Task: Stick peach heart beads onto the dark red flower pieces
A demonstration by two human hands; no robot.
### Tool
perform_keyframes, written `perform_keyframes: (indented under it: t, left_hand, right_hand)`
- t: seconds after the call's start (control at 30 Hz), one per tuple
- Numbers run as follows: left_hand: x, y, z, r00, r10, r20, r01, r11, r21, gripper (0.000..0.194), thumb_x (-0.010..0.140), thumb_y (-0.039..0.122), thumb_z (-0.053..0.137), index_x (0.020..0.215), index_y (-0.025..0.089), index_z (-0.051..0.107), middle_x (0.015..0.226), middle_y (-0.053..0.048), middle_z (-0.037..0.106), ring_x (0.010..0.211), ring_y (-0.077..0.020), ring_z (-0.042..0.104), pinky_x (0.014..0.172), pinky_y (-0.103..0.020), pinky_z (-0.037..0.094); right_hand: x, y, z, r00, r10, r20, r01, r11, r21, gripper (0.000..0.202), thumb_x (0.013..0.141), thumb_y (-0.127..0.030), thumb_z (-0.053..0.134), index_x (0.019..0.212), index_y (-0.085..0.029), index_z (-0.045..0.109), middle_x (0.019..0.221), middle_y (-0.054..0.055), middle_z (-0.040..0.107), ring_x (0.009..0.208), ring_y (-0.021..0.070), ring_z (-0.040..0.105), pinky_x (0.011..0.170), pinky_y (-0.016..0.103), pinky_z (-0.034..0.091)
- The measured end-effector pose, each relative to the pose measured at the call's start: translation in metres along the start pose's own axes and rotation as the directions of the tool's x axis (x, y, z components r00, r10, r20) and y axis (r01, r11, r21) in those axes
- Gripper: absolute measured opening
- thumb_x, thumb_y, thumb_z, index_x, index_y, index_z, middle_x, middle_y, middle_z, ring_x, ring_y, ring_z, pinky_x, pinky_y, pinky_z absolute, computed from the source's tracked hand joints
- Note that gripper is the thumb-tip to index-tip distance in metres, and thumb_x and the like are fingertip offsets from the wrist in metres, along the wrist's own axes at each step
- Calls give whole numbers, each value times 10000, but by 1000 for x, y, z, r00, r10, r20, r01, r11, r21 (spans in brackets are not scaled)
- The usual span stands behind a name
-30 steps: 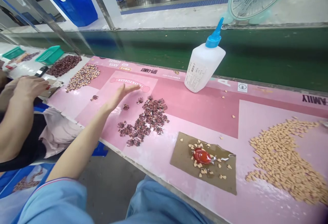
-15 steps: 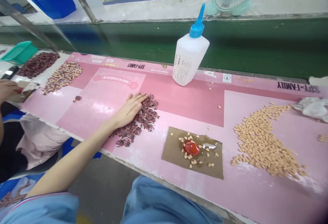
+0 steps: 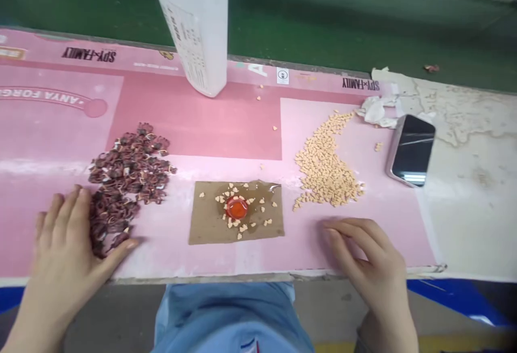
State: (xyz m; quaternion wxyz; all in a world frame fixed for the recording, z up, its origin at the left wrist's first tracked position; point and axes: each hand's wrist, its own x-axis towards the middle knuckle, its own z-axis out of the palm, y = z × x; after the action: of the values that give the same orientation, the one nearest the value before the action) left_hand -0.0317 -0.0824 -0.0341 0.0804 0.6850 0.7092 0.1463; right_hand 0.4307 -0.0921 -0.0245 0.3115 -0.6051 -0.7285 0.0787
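My left hand point(image 3: 67, 248) lies spread on the pink mat point(image 3: 226, 126), its thumb and fingers against the edge of a pile of small dark purple-brown pieces point(image 3: 133, 167). My right hand point(image 3: 374, 256) is over the mat's front right part, thumb and fingertips together in a pinch; what is between them, if anything, is hidden. Beyond it lies a pile of tiny tan heart-shaped pieces point(image 3: 327, 170). Between the hands sits a brown cardboard piece point(image 3: 205, 221) wet with clear liquid. On it is a round red glossy blob or cap point(image 3: 236, 209), with several tan pieces scattered around.
A white bottle point(image 3: 202, 35) with a label stands at the back of the mat. To the right are a phone point(image 3: 412, 151) and a crumpled white tissue point(image 3: 377, 111). A green strip point(image 3: 291, 24) runs behind the table.
The view has swung right and down. My left hand has gone from on top of the dark pile to its near left side. My right hand and the phone have come into view.
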Motion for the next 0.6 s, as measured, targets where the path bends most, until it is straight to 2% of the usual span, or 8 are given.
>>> perform_keyframes:
  t: [0.07, 0.2, 0.33, 0.43, 0.53, 0.6]
  left_hand:
    - [7, 16, 4, 999, 42, 30, -41, 999, -5, 962, 907, 634, 557, 1695, 571, 10, 1783, 278, 6, 1693, -414, 120, 1395, -588, 81]
    - [20, 38, 9, 998, 65, -6, -65, 998, -26, 913, 955, 623, 521, 1694, 572, -13, 1776, 292, -25, 1705, -369, 91, 1394, -555, 36]
    - [19, 38, 14, 994, 97, -54, -98, 995, -14, 907, 943, 574, 499, 1690, 580, -16, 1753, 343, -47, 1709, -325, 53, 1381, -454, -42]
    - [14, 32, 12, 983, 161, -83, -164, 986, -32, 915, 916, 504, 487, 1691, 583, 6, 1747, 365, -29, 1712, -295, 48, 1374, -390, -41]
    - [10, 32, 5, 983, 162, -91, -173, 977, -122, 935, 864, 498, 532, 1678, 615, 88, 1758, 342, 100, 1706, -316, 126, 1394, -466, 85]
    - [4, 37, 0, 986, 166, 9, -160, 962, -223, 984, 780, 553, 626, 1668, 609, 206, 1743, 246, 323, 1672, -374, 257, 1345, -568, 278]
  right_hand:
    - [8, -7, 5, 994, -87, 58, 90, 995, -45, 80, 1046, -246, 665, 1013, -256, 737, 929, 44, 753, 814, 198, 732, 686, 315, 605]
    - [20, -8, 16, 990, -139, 25, 141, 984, -107, 69, 1044, -220, 671, 1044, -257, 729, 935, 42, 756, 801, 193, 729, 681, 319, 600]
    - [27, -7, 22, 988, -151, 29, 153, 980, -131, 72, 1057, -222, 662, 1064, -245, 730, 960, 42, 772, 827, 191, 738, 712, 328, 602]
    - [33, -11, 24, 980, -190, 62, 197, 970, -144, 57, 1055, -213, 670, 1050, -225, 726, 946, 38, 781, 822, 185, 742, 705, 323, 596]
    - [38, -14, 26, 972, -227, 52, 233, 956, -176, 70, 1045, -192, 677, 998, -219, 721, 906, 29, 781, 776, 171, 733, 673, 315, 578]
    - [42, -14, 27, 968, -244, 54, 250, 945, -211, 112, 1042, -176, 660, 958, -228, 712, 874, 19, 771, 737, 159, 722, 659, 307, 571]
